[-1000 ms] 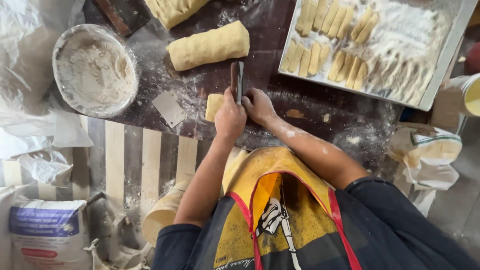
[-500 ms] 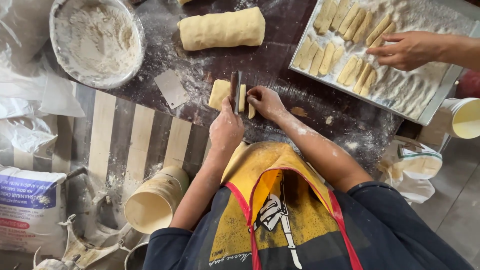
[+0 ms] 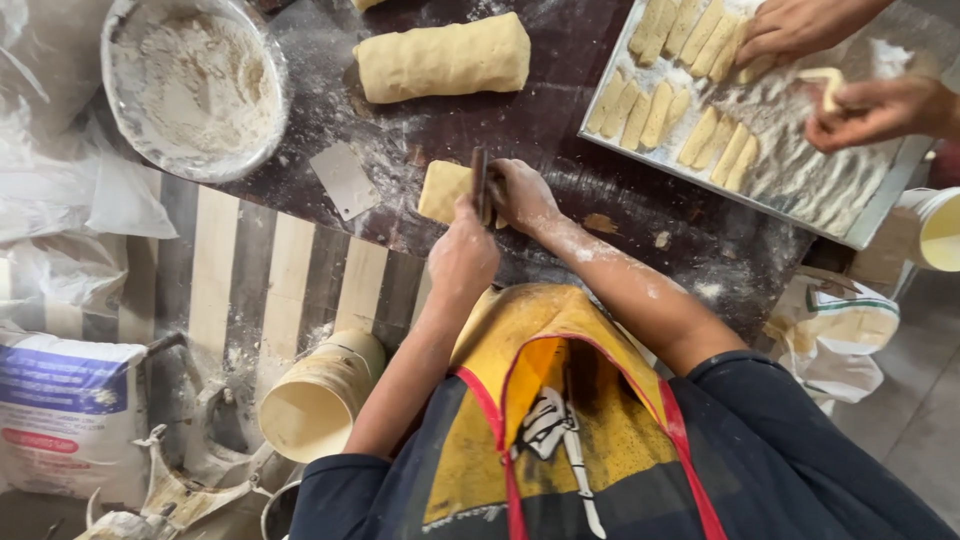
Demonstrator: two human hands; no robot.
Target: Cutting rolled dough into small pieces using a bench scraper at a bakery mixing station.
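Observation:
My left hand point(image 3: 462, 255) grips a dough scraper point(image 3: 479, 182) with a dark handle, its blade standing on edge in a flat slab of pale dough point(image 3: 443, 190) on the dark floured table point(image 3: 560, 120). My right hand point(image 3: 522, 195) rests just right of the blade, fingers curled on the cut end of the slab; the piece under them is hidden. A thick dough log point(image 3: 443, 57) lies further back on the table.
A metal bowl of flour point(image 3: 192, 85) stands at the back left, a flat metal scraper blade point(image 3: 343, 180) near it. A floured tray point(image 3: 800, 170) holds rows of dough sticks point(image 3: 660, 110); another person's hands point(image 3: 880, 108) work over it. Buckets and flour sacks sit on the floor.
My left hand shifted the scraper slightly right against my right hand. The cut strip seen beside the blade is now covered. A second hand of the other person came over the tray holding a dough stick.

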